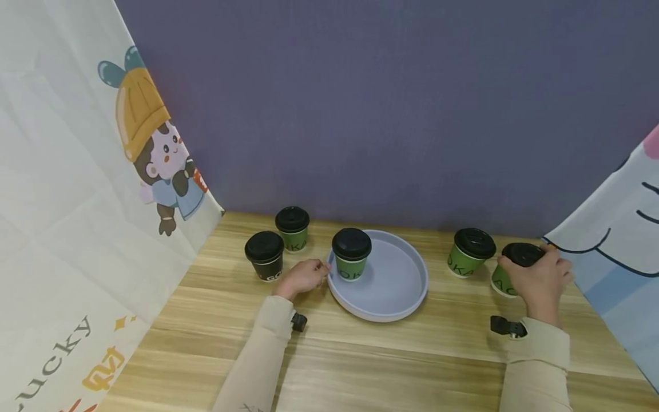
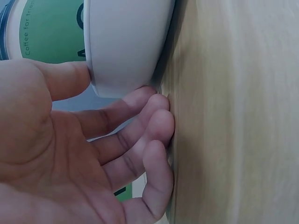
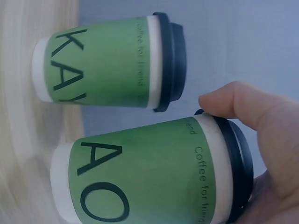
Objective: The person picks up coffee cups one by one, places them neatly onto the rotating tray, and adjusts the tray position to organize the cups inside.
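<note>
My left hand (image 1: 302,277) is at the left edge of a round pale grey tray (image 1: 396,286), its thumb against the rim and a fingertip at the underside in the left wrist view. Upright on the tray's left part stands a green paper coffee cup (image 1: 351,264) with a black lid. My right hand (image 1: 543,281) grips another lidded green coffee cup (image 3: 145,177) from above, at its lid; the thumb shows in the right wrist view, while the other fingers are mostly hidden. Just left of that one stands a similar green cup (image 1: 465,260), apart from the hand.
Left of the tray stand a black lidded cup (image 1: 265,263) and, behind it, a green lidded cup (image 1: 294,236). A dark blue-grey panel (image 1: 360,114) rises behind the wooden table (image 1: 391,366). Printed white cloths (image 1: 67,171) flank the left and right sides.
</note>
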`<action>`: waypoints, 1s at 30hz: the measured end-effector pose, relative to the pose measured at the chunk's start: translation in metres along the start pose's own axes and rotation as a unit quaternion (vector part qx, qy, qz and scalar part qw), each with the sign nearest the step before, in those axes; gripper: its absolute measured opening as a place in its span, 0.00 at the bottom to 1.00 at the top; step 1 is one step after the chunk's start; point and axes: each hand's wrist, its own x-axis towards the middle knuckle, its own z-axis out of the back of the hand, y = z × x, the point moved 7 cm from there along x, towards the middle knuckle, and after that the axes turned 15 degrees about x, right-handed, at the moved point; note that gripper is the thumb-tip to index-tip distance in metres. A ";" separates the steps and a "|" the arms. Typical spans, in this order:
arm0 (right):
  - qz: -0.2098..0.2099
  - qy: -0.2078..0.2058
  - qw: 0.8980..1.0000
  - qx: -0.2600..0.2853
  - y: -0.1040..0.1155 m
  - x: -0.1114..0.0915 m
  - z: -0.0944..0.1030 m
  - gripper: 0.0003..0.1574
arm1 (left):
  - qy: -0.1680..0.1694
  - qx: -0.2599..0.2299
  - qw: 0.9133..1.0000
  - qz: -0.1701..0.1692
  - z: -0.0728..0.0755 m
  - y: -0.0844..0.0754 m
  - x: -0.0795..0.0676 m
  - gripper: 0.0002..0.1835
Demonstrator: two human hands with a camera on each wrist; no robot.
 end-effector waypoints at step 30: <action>0.092 -0.027 0.995 0.003 0.068 -0.027 0.011 0.60 | 0.054 -0.013 0.998 -0.029 -0.002 0.003 -0.004 0.38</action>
